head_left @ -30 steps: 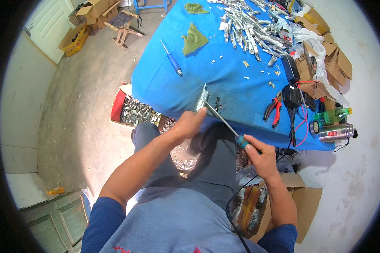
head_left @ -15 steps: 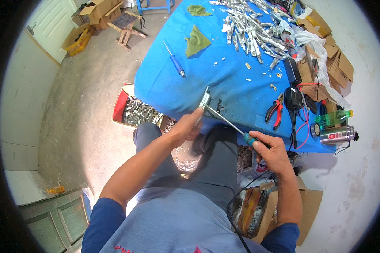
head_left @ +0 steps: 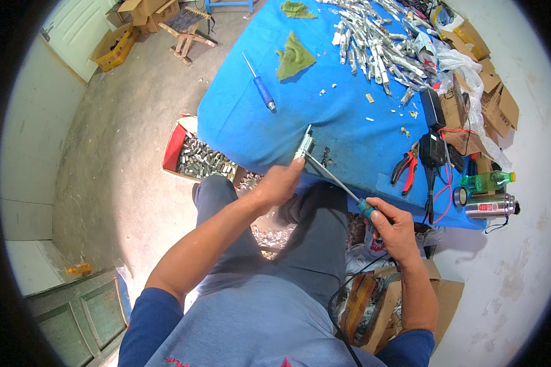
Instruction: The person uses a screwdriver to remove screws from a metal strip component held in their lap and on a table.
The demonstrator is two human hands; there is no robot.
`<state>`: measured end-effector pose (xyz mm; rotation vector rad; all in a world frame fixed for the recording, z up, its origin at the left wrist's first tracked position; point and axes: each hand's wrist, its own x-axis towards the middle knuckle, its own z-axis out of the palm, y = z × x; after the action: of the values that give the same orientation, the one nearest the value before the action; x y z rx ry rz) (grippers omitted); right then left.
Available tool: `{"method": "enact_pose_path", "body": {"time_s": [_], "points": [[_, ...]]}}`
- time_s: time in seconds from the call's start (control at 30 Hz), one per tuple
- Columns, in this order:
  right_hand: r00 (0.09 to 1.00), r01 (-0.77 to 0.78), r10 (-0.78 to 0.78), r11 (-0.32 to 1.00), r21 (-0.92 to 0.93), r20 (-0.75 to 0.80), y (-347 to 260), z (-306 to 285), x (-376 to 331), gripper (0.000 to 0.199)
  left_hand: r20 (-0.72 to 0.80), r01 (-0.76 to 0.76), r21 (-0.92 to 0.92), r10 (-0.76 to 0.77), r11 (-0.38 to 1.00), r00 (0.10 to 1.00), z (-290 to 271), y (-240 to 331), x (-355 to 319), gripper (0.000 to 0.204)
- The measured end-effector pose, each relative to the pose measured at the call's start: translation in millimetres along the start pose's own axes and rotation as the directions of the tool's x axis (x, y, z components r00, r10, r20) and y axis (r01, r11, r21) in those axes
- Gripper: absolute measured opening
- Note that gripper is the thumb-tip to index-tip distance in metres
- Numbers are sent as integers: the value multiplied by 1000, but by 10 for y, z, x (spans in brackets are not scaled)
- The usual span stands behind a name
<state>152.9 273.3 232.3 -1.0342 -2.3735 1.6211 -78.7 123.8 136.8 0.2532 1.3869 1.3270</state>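
Note:
My left hand is closed around a small silvery metal part with a thin rod at its top, held at the near edge of the blue-covered table. In my right hand is a screwdriver with a teal handle, gripped by that handle. Its shaft slants up to the left, and the tip meets the metal part just above my left fingers. Dark crumbs lie on the cloth beside the part. A second screwdriver with a blue handle rests farther off to the left.
A heap of silvery parts covers the far table near green cloths. Pliers, black adapters, a green bottle and a steel flask stand right. A box of metal pieces sits on the floor.
The view has shifted slightly, so the table's things appear a little lower and farther right. My right hand has dropped slightly, and the screwdriver slants more steeply against the metal part.

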Motion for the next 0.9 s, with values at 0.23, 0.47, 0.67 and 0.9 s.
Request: {"method": "enact_pose_path", "body": {"time_s": [0.23, 0.47, 0.67, 0.9], "points": [[850, 399, -526, 688, -607, -37, 154, 335, -128, 32, -6, -17, 34, 17, 999, 1000, 3, -25, 19, 61], [951, 265, -294, 935, -235, -97, 149, 290, -119, 30, -61, -15, 61, 19, 998, 998, 36, -39, 28, 59], [1000, -7, 12, 980, 197, -24, 160, 179, -136, 37, -60, 8, 91, -3, 996, 998, 42, -10, 30, 59], [986, 2, -62, 934, 358, 155, 271, 24, -37, 46, -27, -17, 81, 19, 997, 999, 46, -25, 8, 59]]}}
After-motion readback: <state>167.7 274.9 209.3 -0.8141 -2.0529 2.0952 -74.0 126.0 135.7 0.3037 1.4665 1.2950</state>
